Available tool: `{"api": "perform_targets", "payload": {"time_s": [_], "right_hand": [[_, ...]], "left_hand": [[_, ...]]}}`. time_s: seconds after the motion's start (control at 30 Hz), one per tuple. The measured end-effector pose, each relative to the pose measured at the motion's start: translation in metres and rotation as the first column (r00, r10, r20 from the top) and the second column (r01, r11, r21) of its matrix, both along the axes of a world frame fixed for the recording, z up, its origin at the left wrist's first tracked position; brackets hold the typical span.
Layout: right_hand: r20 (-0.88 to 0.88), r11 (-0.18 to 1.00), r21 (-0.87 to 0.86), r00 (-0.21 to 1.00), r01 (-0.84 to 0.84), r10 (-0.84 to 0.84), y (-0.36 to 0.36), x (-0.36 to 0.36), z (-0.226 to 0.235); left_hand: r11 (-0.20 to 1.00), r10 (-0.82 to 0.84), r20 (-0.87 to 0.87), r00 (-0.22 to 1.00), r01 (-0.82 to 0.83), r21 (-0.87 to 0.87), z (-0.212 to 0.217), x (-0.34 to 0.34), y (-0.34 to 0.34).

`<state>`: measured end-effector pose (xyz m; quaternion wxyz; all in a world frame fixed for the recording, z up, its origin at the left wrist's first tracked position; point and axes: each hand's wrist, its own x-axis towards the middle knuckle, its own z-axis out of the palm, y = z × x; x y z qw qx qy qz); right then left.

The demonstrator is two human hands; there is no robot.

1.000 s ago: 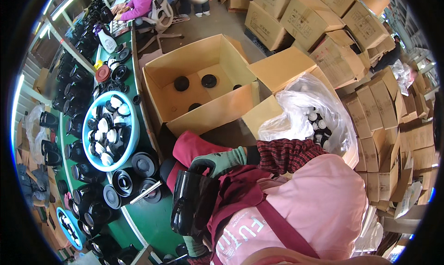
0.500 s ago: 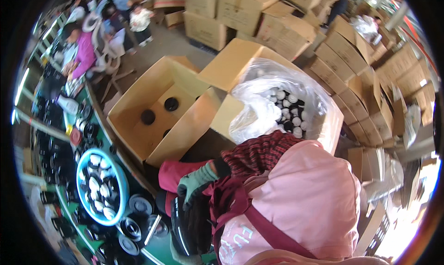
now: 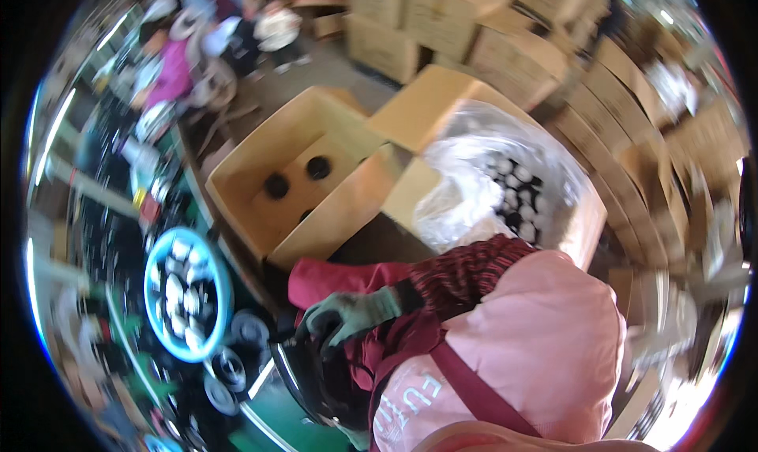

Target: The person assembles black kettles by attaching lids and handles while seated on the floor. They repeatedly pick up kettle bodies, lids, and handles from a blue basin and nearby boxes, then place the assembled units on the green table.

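My right hand (image 3: 355, 318), in a green glove under a red-and-black checked sleeve, curls its fingers at the upper edge of a glossy black rounded piece (image 3: 308, 381). Its exact kind is hard to make out. Low in the picture, my left hand (image 3: 358, 436), also in a green glove, shows only in part at the bottom of that piece; its fingers are hidden. The black piece is tilted against my dark red apron (image 3: 466, 381). Left of it, a light blue round basket (image 3: 224, 294) holds several black and white knob-like parts (image 3: 183, 298).
Black round parts (image 3: 230, 369) lie on the green worktop (image 3: 276, 408). An open carton (image 3: 245, 180) with a few black discs stands beyond, beside a plastic-lined carton (image 3: 580, 231) of black and white parts. Stacked cartons (image 3: 517, 65) fill the back; people (image 3: 170, 69) work at far left.
The whole view has shifted, so the surroundings sit farther right. The black piece has tilted, and my right hand has changed its hold at its upper edge.
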<state>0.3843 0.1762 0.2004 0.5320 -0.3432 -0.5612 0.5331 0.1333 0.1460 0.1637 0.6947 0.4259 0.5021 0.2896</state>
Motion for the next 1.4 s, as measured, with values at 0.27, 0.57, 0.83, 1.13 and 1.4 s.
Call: {"api": "perform_targets", "payload": {"time_s": [0.27, 0.57, 0.83, 1.13, 1.4], "right_hand": [[0.049, 0.973, 0.119, 0.980, -0.196, 0.191, 0.001, 0.004, 0.014], [-0.060, 0.867, -0.124, 0.876, -0.482, 0.479, 0.030, -0.007, 0.033], [-0.136, 0.809, -0.363, 0.885, -0.463, 0.446, 0.025, 0.003, -0.033], [-0.284, 0.800, -0.250, 0.831, -0.546, 0.478, 0.025, -0.016, -0.040], [-0.355, 0.761, -0.294, 0.805, -0.578, 0.474, 0.012, 0.013, -0.016]], "left_hand": [[0.990, 0.138, 0.115, 0.984, -0.137, -0.018, 0.011, -0.009, -0.024], [0.935, 0.349, 0.136, 0.927, -0.353, 0.008, 0.025, -0.059, -0.037], [0.934, 0.353, 0.092, 0.931, -0.357, 0.033, 0.043, -0.077, -0.039], [0.961, 0.079, -0.053, 0.995, -0.061, 0.271, 0.093, -0.097, -0.004], [0.943, 0.271, 0.051, 0.961, -0.276, 0.189, 0.085, -0.098, -0.024]]}}
